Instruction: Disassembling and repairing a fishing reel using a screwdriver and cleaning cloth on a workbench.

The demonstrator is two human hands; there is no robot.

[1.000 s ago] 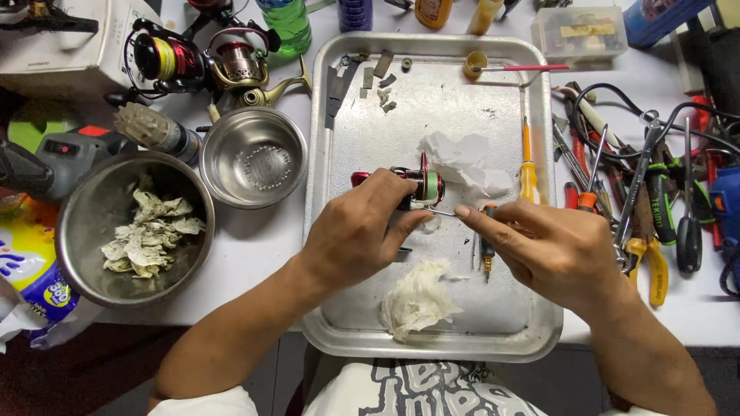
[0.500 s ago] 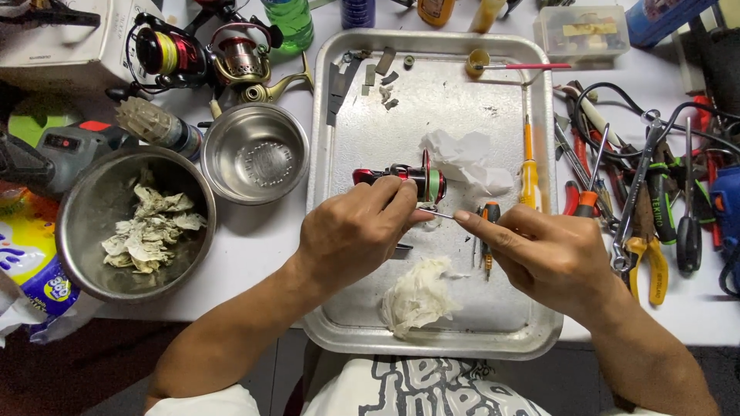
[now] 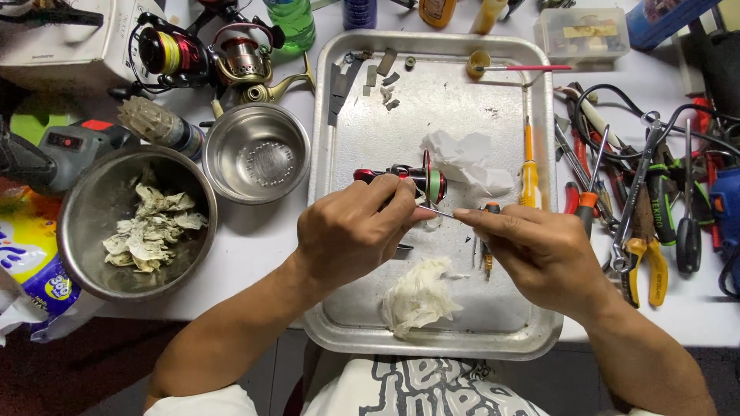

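Reel part [image 3: 412, 179], red and black, gripped in left hand [image 3: 351, 235] over tray [image 3: 343, 139]. Thin metal pin [image 3: 441, 215] pinched in right hand [image 3: 539, 250], tip touching reel part. Crumpled tissue [image 3: 420, 296] just below hands, another tissue [image 3: 466, 158] beyond reel part. Yellow screwdriver [image 3: 529, 166] lying right. Small bowl [image 3: 258, 154] and big bowl [image 3: 92, 208] of scraps off left; pliers [image 3: 644, 254] off right.
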